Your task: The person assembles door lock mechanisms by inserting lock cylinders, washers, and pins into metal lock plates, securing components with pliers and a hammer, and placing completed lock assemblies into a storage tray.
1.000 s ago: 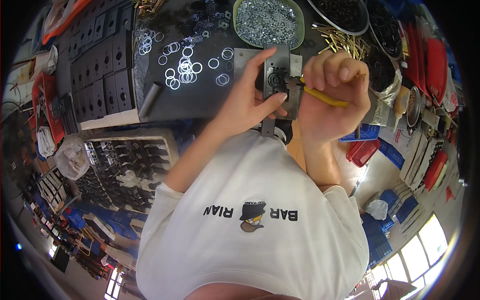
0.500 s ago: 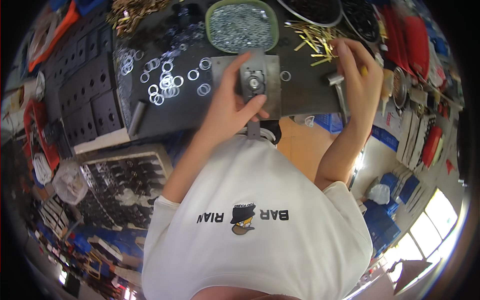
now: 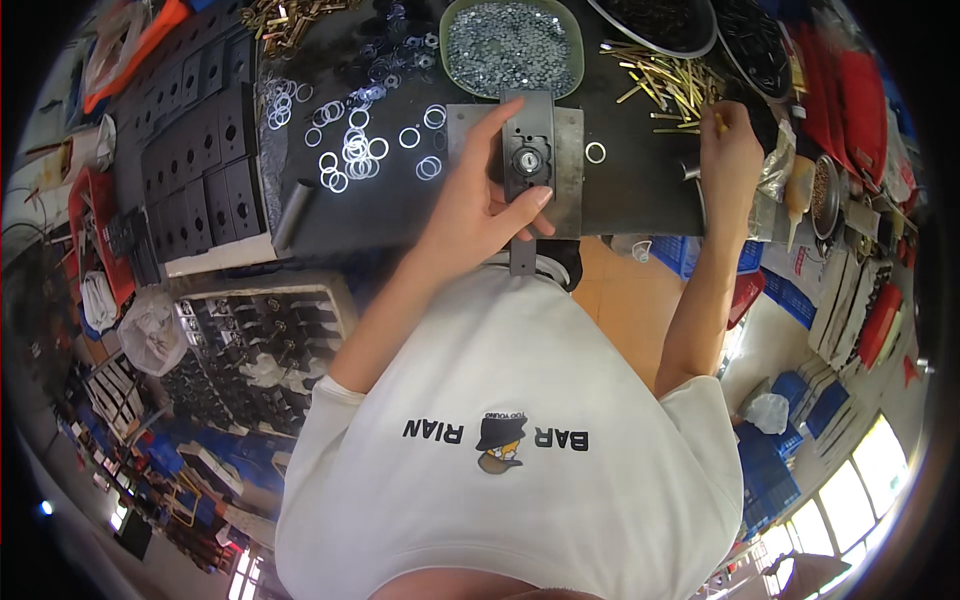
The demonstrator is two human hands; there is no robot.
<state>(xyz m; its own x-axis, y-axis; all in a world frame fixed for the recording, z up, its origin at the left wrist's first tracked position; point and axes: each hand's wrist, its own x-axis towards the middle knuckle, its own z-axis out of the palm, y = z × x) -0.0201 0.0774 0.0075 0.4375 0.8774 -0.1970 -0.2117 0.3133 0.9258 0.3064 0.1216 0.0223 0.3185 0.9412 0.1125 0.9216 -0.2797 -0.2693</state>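
- Lowest in the frame, the person's white shirt [image 3: 520, 440] fills the bottom centre, both forearms rising from it toward the dark workbench [image 3: 400, 210].
- Just above centre, the left hand [image 3: 480, 215] pinches the dark metal block [image 3: 528, 160] between thumb and forefinger, holding it upright on the grey steel plate [image 3: 570, 190]; the round fitting in the block's face sits uncovered.
- A second ago the right hand worked yellow-handled pliers against that block; now the right hand [image 3: 728, 150] has swung away to the upper right, fingers closed round something small and yellow beside the brass pins [image 3: 665, 80]. Whether that is the pliers or a pin I cannot tell.
- Judged from that, the pliers step on the block looks finished and a pin is probably being fetched.
- One loose ring [image 3: 595, 152] lies on the plate; silver rings [image 3: 355, 140] scatter upper left.
- Farthest up, a green tray [image 3: 512, 45] of washers.
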